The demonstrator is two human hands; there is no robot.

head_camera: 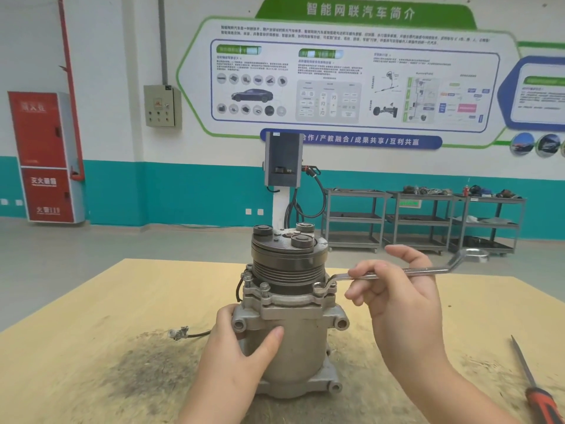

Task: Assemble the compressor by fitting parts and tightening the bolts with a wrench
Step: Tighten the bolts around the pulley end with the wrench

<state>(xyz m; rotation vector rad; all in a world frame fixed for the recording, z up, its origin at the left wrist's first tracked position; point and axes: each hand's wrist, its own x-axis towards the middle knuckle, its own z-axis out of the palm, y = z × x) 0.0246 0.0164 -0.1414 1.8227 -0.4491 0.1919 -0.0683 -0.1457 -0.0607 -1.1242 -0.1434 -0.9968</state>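
While left hand (241, 347) grips compressor (290, 316), wrench (397, 272) in right hand (400, 289).

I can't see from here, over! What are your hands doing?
Left hand grips compressor. Right hand holds wrench, ring end on right flange bolt. Nothing blocking.

Upright grey compressor (293, 341), wrench (406, 272) on bolt (321, 288)

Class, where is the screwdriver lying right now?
In the head view the screwdriver lies at the table's far right edge, apart from the compressor, beyond the right hand.
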